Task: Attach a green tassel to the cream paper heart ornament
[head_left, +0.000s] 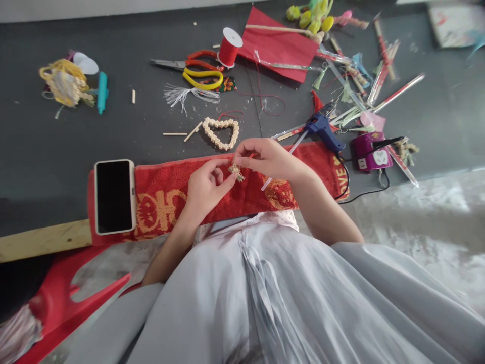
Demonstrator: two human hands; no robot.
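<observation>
- Currently pinching small straw-coloured woven piece (236, 173) between left hand (206, 188) and right hand (265, 159), fingers closed on it, above red towel (227, 194)
- Mid-assembly, judged; next calls for steady fingertip grip, glue gun (324, 130) near

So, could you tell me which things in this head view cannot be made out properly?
- Small straw-coloured piece pinched between left hand and right hand: too small to tell its shape, partly covered by fingertips.
- Craft sticks at top right: smeared by motion blur.
- Paper in the top right corner: blurred and cut off by the frame edge.
- Red towel: its pattern is hidden by the phone and both hands.
</observation>
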